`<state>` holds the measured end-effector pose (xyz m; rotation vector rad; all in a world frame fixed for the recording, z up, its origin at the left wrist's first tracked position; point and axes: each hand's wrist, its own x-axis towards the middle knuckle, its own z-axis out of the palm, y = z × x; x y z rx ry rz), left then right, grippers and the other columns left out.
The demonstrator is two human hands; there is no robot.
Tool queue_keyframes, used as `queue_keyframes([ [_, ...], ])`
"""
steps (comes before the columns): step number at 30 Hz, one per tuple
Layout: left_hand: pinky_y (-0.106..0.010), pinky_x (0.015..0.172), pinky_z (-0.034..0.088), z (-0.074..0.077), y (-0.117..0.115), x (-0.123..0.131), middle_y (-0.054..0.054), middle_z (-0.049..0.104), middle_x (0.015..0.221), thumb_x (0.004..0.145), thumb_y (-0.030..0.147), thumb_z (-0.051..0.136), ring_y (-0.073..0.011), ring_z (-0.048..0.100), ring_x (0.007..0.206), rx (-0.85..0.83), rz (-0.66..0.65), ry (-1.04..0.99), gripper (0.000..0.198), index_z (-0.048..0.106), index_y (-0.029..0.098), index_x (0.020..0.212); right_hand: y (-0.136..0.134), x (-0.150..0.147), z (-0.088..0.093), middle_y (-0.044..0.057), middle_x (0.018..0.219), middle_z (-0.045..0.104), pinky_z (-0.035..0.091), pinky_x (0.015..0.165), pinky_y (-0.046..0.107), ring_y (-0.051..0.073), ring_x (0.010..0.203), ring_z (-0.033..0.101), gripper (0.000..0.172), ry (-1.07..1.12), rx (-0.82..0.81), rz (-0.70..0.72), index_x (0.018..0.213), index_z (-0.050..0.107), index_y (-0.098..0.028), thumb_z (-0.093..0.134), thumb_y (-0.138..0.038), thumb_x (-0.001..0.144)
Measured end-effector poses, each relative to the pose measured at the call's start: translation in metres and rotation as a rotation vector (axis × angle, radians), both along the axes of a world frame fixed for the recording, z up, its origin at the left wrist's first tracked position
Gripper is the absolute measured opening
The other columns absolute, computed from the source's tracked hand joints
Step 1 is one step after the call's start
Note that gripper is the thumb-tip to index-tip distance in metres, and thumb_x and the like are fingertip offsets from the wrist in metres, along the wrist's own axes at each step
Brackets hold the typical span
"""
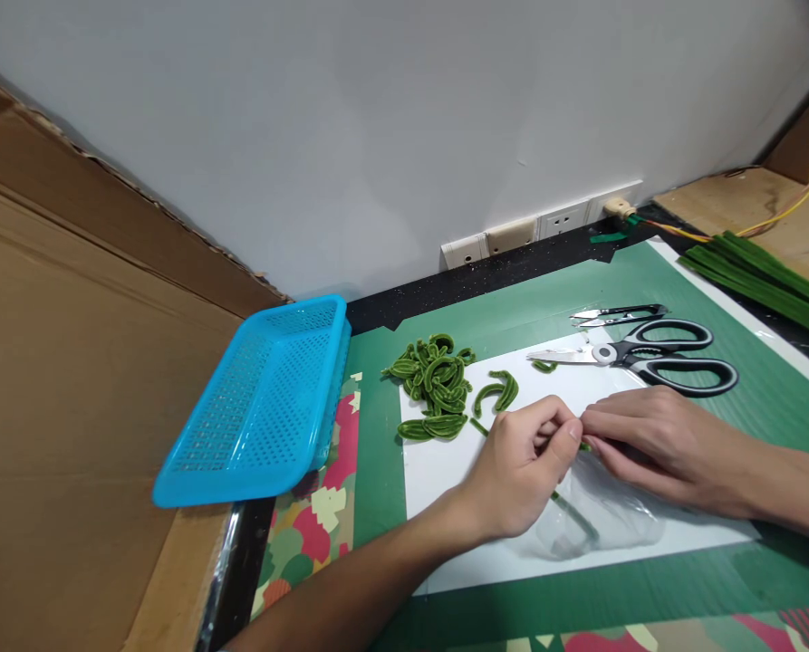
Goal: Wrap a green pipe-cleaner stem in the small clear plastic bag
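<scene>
My left hand (523,462) and my right hand (649,444) meet over a white sheet (438,471). Both pinch a thin green pipe cleaner (573,512) between thumb and fingertips; its ends stick out at the left of my left hand and below it, over a clear plastic wrapper (601,525). A pile of bent green pipe cleaner pieces (435,385) lies just beyond my left hand. Two curled pieces (497,391) lie apart beside the pile.
Large black-handled scissors (649,355) and small thread snips (618,314) lie behind my right hand. A bundle of long green pipe cleaners (764,272) rests at the far right. A blue plastic basket (268,398) leans at the left on cardboard. Wall sockets (553,222) run along the back.
</scene>
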<state>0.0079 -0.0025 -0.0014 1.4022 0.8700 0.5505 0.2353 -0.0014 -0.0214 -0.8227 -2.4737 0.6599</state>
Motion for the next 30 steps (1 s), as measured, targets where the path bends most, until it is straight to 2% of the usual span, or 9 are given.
queue_keyframes([
  [30,-0.028,0.062,0.032,0.0010,0.0002,-0.0002,0.004,0.051,0.070,0.106,0.046,0.059,-0.0110,0.045,0.065,0.007,-0.009,0.016,0.033,0.056,0.019,0.088,-0.0005,0.0005,-0.0005,-0.001,0.074,0.054,0.028,0.065,0.030,0.012,0.064,0.043,0.025,-0.006,-0.024,0.005,0.086,0.049,-0.020,0.044,-0.016,0.110],
])
